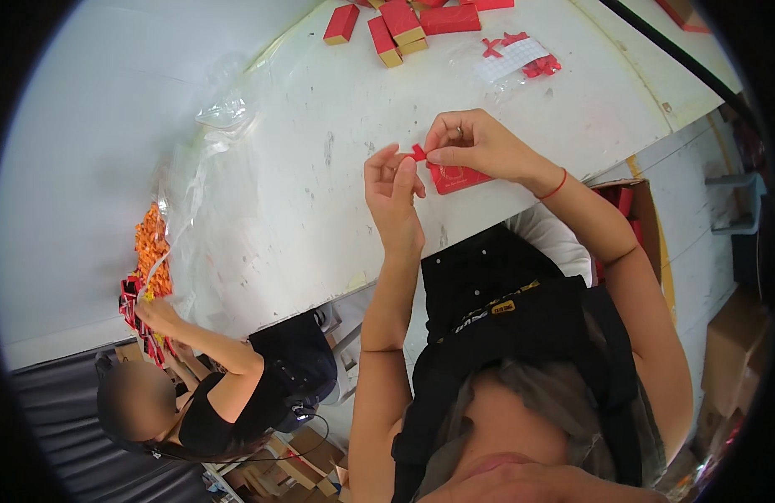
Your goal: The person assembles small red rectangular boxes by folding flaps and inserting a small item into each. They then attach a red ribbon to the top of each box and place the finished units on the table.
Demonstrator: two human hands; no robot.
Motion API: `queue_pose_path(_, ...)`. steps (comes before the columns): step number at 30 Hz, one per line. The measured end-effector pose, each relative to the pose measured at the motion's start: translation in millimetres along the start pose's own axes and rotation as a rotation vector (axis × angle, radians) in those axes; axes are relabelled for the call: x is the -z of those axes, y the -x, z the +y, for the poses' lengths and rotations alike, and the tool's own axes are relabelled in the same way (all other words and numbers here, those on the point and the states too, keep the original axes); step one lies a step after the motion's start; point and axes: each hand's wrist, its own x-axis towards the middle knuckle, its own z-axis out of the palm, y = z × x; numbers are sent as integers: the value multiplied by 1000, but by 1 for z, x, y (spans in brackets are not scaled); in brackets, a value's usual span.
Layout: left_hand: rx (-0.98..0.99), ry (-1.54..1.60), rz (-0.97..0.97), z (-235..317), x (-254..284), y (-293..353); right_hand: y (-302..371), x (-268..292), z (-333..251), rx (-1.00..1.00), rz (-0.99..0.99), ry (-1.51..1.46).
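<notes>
Pinching a red ribbon (418,152), tip pointing away, both hands (481,147) nearly meet at a crosswise red box (456,178).

White tabletop (279,210): smooth, hard, faintly shiny, scuffed with dark marks. Close to its near edge, a red packet (459,178) looks like smooth card with a slight sheen; the small red ribbon (418,152) beside it looks like cloth. Toward the far edge, boxes (402,23) of smooth red card have gold, paper-like ends, and thin clear plastic (511,84) glints around gridded white paper (513,60). Wrinkled, glossy clear film (224,111) lies along the left edge. Beyond the near edge: a matt black cloth apron (492,306).
</notes>
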Motion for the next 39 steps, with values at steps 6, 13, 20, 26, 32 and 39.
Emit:
queue_pose_path(6, 52, -153, -184, -3, 25, -14, -5, 7, -8, 43, -83, 177)
queue_pose_path(13, 34, -371, -135, -18, 27, -26, -22, 20, 21, 39, -9, 436)
queue_pose_path(20, 177, -405, -154, -28, 43, -40, -20, 10, 34, -56, 62, 401)
queue_pose_path(26, 190, -414, -183, -32, 43, -44, -18, 11, 32, -42, 83, 405)
queue_pose_path(32, 233, -498, -244, -24, 34, -44, -19, 12, 38, -6, 76, 405)
queue_pose_path(39, 189, -593, -272, -23, 34, -47, 16, 30, 28, 274, 95, 766)
